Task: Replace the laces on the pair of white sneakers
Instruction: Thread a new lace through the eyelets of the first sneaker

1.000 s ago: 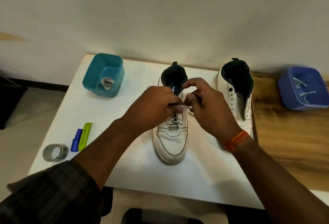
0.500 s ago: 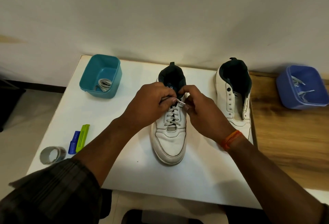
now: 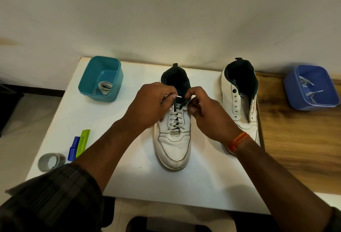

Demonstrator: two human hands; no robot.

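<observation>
Head cam: white table (image 3: 129, 182) w/ two white sneakers. Laced sneaker (image 3: 173, 139) sits mid-table, toe toward the person; lace (image 3: 176, 117) crisscrosses up to the top eyelets. Left hand (image 3: 153, 102) pinches a lace end, its white tip (image 3: 178, 96) poking out past the fingers. Right hand (image 3: 204, 110) has fingers curled at the top right eyelets, pinching the other lace strand. Orange band (image 3: 237, 141) on the right wrist. Unlaced sneaker (image 3: 239, 102) stands to the right, near the table edge, eyelets bare. Teal bin (image 3: 100, 78) at back left holds a coiled lace (image 3: 104, 88). Blue bin (image 3: 311, 88) on the wooden surface (image 3: 299, 148) at right holds loose laces. Tape roll (image 3: 51, 161), blue marker (image 3: 73, 148) & green clip (image 3: 83, 142) lie front left.
</observation>
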